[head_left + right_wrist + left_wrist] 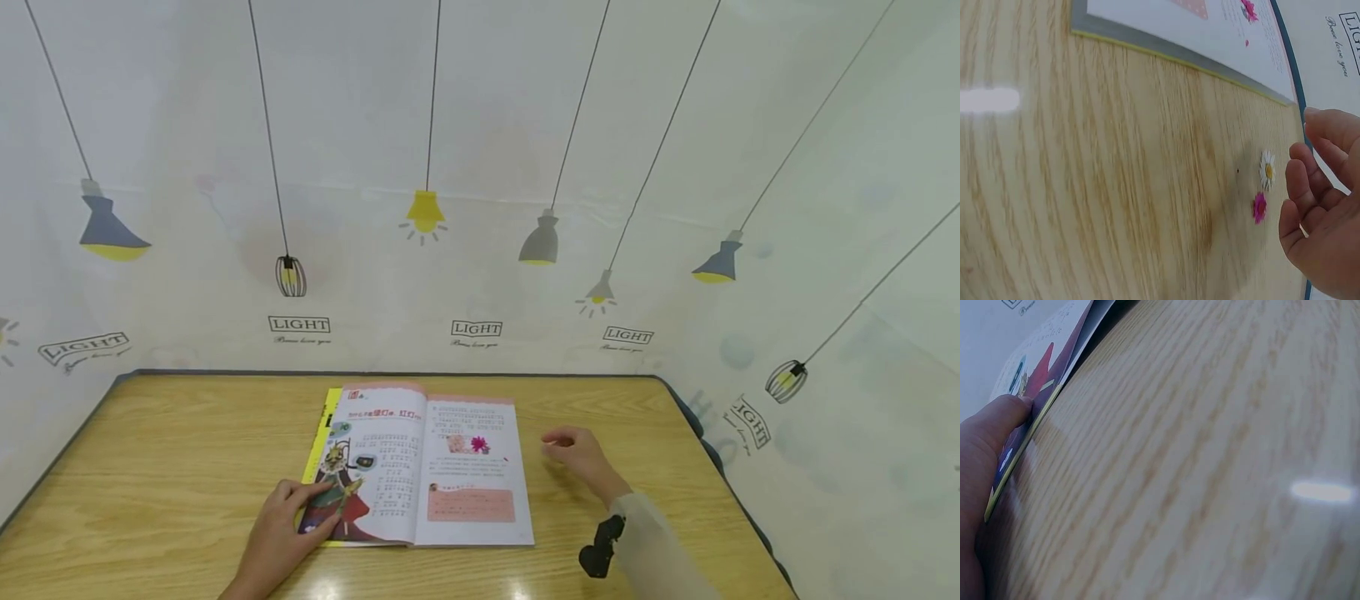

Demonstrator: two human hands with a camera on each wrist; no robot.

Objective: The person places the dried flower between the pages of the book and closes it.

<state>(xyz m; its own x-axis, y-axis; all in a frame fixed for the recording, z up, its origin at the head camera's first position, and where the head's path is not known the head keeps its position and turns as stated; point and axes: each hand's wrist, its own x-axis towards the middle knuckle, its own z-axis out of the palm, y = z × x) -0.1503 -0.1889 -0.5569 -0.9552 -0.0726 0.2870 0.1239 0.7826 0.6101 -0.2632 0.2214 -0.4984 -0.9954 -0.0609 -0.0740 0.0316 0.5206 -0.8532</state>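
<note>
An open book (472,467) with printed text and pictures lies on the wooden table. My left hand (281,533) rests on the lower left page, its thumb (1007,415) pressing a colourful drawing near the edge. A magenta flower (478,444) shows on the right page; whether it is real or printed I cannot tell. Right of the book, my right hand (577,454) hovers with loosely bent fingers and nothing visible in them. Near it in the right wrist view, a white daisy (1267,170) and a magenta flower (1259,207) lie on the table, out of sight in the head view.
The wooden table (187,450) has a dark edge and meets a pale wall covering (360,125) printed with hanging lamps. A black strap-like object (600,547) sits at my right wrist. Light reflects off the table near me.
</note>
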